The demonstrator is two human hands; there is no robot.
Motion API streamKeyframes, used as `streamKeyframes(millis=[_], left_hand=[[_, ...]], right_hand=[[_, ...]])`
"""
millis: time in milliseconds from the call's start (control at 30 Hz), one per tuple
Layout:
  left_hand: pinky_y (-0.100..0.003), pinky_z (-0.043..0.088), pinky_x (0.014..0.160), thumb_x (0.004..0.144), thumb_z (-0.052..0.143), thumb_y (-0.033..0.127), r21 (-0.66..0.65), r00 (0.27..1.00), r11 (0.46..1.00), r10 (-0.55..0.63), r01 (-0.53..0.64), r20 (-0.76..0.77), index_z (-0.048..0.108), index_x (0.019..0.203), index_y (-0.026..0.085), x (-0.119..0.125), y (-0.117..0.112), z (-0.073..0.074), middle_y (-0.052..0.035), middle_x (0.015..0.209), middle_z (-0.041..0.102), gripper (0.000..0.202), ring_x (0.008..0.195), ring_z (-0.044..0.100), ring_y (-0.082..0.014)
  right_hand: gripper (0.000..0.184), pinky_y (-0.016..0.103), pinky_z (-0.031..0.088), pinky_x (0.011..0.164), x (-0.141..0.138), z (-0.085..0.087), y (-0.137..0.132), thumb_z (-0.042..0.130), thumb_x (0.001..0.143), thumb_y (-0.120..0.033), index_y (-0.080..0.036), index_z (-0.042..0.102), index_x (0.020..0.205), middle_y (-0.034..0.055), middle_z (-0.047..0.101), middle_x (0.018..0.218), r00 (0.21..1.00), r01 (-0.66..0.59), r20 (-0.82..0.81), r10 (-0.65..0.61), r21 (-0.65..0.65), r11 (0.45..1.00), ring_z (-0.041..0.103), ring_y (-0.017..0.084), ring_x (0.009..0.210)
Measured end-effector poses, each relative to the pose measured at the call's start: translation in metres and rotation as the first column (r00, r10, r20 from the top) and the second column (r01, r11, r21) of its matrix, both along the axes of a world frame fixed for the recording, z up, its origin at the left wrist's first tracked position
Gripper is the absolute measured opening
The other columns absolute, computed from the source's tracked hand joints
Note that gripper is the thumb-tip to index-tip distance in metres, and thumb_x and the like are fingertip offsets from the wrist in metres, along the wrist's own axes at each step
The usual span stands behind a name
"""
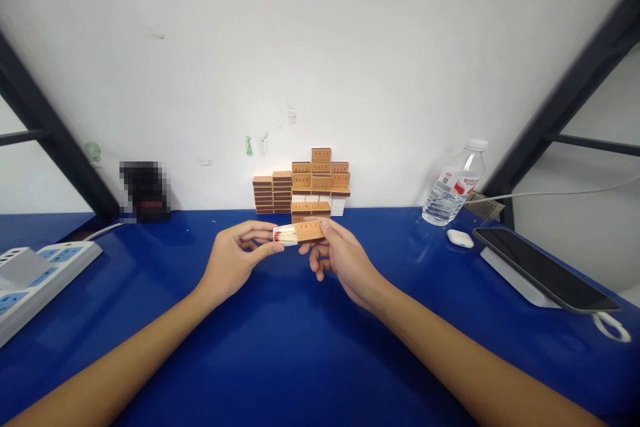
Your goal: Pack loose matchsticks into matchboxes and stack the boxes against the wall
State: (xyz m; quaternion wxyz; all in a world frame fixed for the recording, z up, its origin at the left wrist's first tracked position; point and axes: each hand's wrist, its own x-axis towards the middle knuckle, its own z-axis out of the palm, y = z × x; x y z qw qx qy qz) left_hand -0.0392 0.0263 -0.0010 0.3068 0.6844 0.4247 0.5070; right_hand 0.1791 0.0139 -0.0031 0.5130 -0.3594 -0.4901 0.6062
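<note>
Between my two hands is a matchbox (310, 231), held above the blue table with its inner tray slid partly out to the left. Red-tipped matches (287, 234) show in the tray. My left hand (235, 257) pinches the tray's outer end between thumb and fingers. On the other side, my right hand (347, 257) grips the orange sleeve, its lower fingers curled loosely beneath. Just behind stand stacked matchboxes (321, 183) against the wall, some with white sides, and two shorter columns of matchboxes (273, 195) rise at their left.
A water bottle (454, 183) stands at the right rear. Near it lie a white earphone case (460, 238) and a phone (543, 267) propped on a white block. A power strip (55, 280) lies at the left, a blurred dark object (145, 192) behind it. Dark metal posts flank the table.
</note>
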Motion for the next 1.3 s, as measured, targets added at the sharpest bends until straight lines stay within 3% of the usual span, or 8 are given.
streamKeyframes(millis=[267, 533, 700, 833, 933, 1067, 1300], left_hand=[[-0.033, 0.065, 0.072, 0.075, 0.09, 0.039, 0.011, 1.0, 1.0, -0.007, 0.007, -0.019, 0.078, 0.104, 0.018, 0.0, -0.002, 0.001, -0.008, 0.093, 0.083, 0.038, 0.082, 0.08, -0.0241], [-0.033, 0.064, 0.076, 0.077, 0.089, 0.043, 0.029, 0.997, 1.0, 0.009, -0.007, -0.077, 0.079, 0.107, 0.019, -0.004, 0.001, -0.002, -0.0078, 0.094, 0.083, 0.04, 0.085, 0.079, -0.0233], [-0.031, 0.062, 0.074, 0.078, 0.087, 0.046, 0.071, 0.977, 0.997, 0.006, 0.01, -0.213, 0.078, 0.11, 0.022, -0.009, 0.002, -0.003, -0.0065, 0.099, 0.083, 0.04, 0.089, 0.079, -0.0236], [-0.03, 0.061, 0.071, 0.078, 0.087, 0.047, 0.136, 0.965, 0.991, 0.042, -0.007, -0.258, 0.078, 0.109, 0.022, -0.01, 0.002, -0.001, -0.0055, 0.097, 0.083, 0.04, 0.086, 0.079, -0.0233], [-0.03, 0.061, 0.071, 0.08, 0.085, 0.049, 0.133, 0.965, 0.99, 0.08, -0.048, -0.251, 0.077, 0.109, 0.023, -0.011, 0.004, -0.001, -0.0047, 0.097, 0.083, 0.039, 0.086, 0.079, -0.0228], [-0.029, 0.059, 0.071, 0.082, 0.084, 0.05, 0.103, 0.958, 0.994, 0.066, -0.038, -0.281, 0.076, 0.111, 0.025, -0.011, 0.005, -0.003, -0.0037, 0.099, 0.083, 0.04, 0.09, 0.079, -0.0229], [-0.028, 0.057, 0.07, 0.081, 0.085, 0.049, 0.103, 0.952, 0.994, 0.052, -0.022, -0.303, 0.076, 0.111, 0.026, -0.009, 0.003, -0.002, -0.0023, 0.099, 0.083, 0.039, 0.091, 0.079, -0.0222]], right_hand=[[0.043, 0.022, 0.048, 0.04, -0.001, -0.002, -0.002, 0.045, 0.103, -0.059, -0.023, 0.057, 0.124, 0.0014, 0.068, 0.079, 1.0, -0.01, 0.022, 0.008, 0.089, 0.996, 0.058, 0.012, 0.051], [0.036, 0.021, 0.047, 0.04, 0.002, 0.002, 0.003, 0.042, 0.106, -0.048, -0.02, 0.061, 0.116, 0.0021, 0.068, 0.077, 0.996, -0.011, 0.087, 0.007, 0.048, 0.999, 0.058, 0.012, 0.051], [0.034, 0.02, 0.047, 0.039, 0.004, 0.002, 0.005, 0.041, 0.108, -0.044, -0.018, 0.062, 0.114, 0.0021, 0.068, 0.073, 0.988, -0.019, 0.152, 0.016, 0.018, 1.0, 0.058, 0.011, 0.05], [0.035, 0.02, 0.047, 0.038, 0.002, -0.002, 0.007, 0.041, 0.108, -0.047, -0.019, 0.06, 0.12, 0.0024, 0.068, 0.076, 0.988, 0.008, 0.154, -0.011, 0.02, 1.0, 0.058, 0.011, 0.05], [0.035, 0.02, 0.047, 0.037, 0.0, -0.003, 0.007, 0.048, 0.106, -0.048, -0.023, 0.056, 0.128, 0.0031, 0.069, 0.086, 0.986, 0.042, 0.158, -0.047, 0.03, 0.999, 0.059, 0.011, 0.051], [0.039, 0.02, 0.048, 0.037, 0.0, -0.003, 0.006, 0.044, 0.107, -0.046, -0.022, 0.053, 0.137, 0.0041, 0.068, 0.09, 0.982, 0.024, 0.188, -0.034, 0.054, 0.998, 0.059, 0.011, 0.052], [0.037, 0.019, 0.047, 0.036, 0.001, -0.006, 0.009, 0.043, 0.108, -0.046, -0.019, 0.056, 0.131, 0.0029, 0.067, 0.085, 0.977, -0.004, 0.213, -0.014, 0.087, 0.996, 0.059, 0.01, 0.05]])
